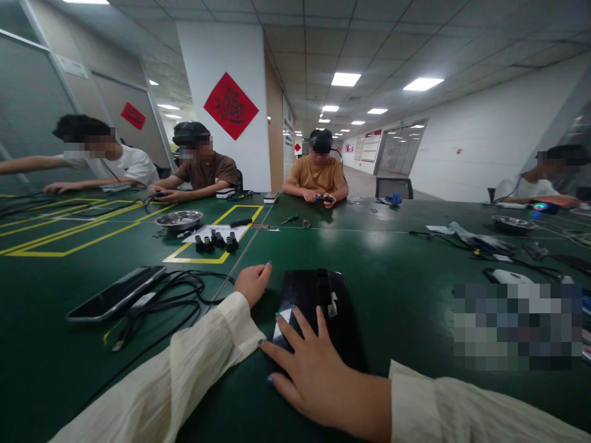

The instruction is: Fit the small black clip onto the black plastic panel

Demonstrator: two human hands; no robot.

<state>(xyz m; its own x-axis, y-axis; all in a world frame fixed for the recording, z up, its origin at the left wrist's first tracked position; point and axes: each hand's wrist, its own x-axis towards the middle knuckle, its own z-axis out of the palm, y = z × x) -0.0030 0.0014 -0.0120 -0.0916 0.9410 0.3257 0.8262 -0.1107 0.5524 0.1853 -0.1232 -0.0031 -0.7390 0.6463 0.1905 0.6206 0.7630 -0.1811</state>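
A flat black device (318,307) with a small white part on top lies on the green table (397,277) right in front of me. My right hand (314,369) rests on its near end with the fingers spread flat over it. My left hand (252,282) touches the device's left edge; its fingers are curled against the side and mostly hidden. Both arms wear cream sleeves.
A phone (115,293) and tangled black cables (170,295) lie to the left. Further back stand small black parts (215,242) on a white sheet and a metal bowl (179,219). Several people sit around the table's far edges. A second bowl (514,223) sits far right.
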